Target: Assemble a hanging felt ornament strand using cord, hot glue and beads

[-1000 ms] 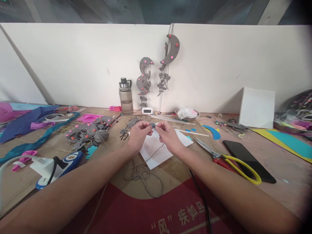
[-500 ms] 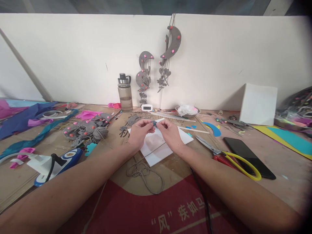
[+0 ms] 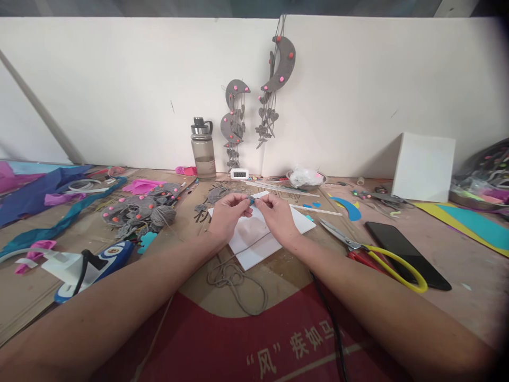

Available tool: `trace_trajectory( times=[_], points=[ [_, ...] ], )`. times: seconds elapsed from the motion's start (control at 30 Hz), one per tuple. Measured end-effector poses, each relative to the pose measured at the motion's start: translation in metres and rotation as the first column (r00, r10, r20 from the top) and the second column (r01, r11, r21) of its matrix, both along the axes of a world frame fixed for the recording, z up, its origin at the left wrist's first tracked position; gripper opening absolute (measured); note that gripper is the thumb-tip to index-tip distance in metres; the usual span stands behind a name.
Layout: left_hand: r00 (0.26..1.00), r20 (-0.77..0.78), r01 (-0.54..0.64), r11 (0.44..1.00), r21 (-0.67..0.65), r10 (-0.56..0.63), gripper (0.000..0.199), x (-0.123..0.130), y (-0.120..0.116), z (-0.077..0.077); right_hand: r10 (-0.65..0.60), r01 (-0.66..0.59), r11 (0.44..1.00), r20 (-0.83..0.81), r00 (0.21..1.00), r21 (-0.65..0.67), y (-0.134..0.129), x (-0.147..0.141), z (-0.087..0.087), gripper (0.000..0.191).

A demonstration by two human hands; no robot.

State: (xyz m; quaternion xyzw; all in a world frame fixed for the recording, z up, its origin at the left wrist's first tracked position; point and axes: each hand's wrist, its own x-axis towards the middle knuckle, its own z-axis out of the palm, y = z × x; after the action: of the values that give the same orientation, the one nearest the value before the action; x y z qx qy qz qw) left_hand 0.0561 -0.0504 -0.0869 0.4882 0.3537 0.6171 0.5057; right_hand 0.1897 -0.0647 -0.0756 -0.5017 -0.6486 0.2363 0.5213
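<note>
Yarn is trailing below the fingers, crossing white board. Left hand and right hand are pinching small bluish-gray piece between their fingertips. Scissors are lying right of them.

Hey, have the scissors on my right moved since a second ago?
No. Judged against the black smartphone, the scissors haven't shifted; they overlap its edge just as before. Only the camera view changed slightly.
</note>
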Motion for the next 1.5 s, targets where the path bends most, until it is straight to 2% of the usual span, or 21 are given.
trace_trajectory(
  times=[0.43,0.7,1.13,1.37,1.5],
  points=[
    [0.994,-0.070,0.082,0.997,-0.011,-0.082,0.021,-0.0015,0.0005,-0.0033,-0.034,0.034,0.999,0.022,0.999,-0.015,0.0020,0.0010,-0.0017,0.020],
    [0.992,-0.107,0.064,0.998,-0.012,-0.065,0.018,-0.0017,0.0005,-0.0040,-0.047,0.048,0.999,0.036,0.998,-0.012,0.0036,0.0007,-0.0039,0.020],
    [0.998,-0.030,0.045,0.998,-0.051,-0.047,0.017,0.0002,-0.0031,0.0003,-0.051,0.051,0.999,0.073,0.996,0.013,0.0001,-0.0009,-0.0013,0.020],
    [0.992,0.059,0.117,0.990,-0.073,-0.113,0.018,-0.0016,-0.0039,0.0022,-0.060,0.055,0.998,0.120,0.991,0.042,-0.0024,-0.0013,0.0008,0.020],
    [0.984,0.092,0.162,0.983,-0.082,-0.155,0.016,-0.0036,-0.0040,0.0030,-0.100,0.093,0.994,0.144,0.984,0.054,-0.0056,-0.0017,0.0015,0.012]
  ],
)
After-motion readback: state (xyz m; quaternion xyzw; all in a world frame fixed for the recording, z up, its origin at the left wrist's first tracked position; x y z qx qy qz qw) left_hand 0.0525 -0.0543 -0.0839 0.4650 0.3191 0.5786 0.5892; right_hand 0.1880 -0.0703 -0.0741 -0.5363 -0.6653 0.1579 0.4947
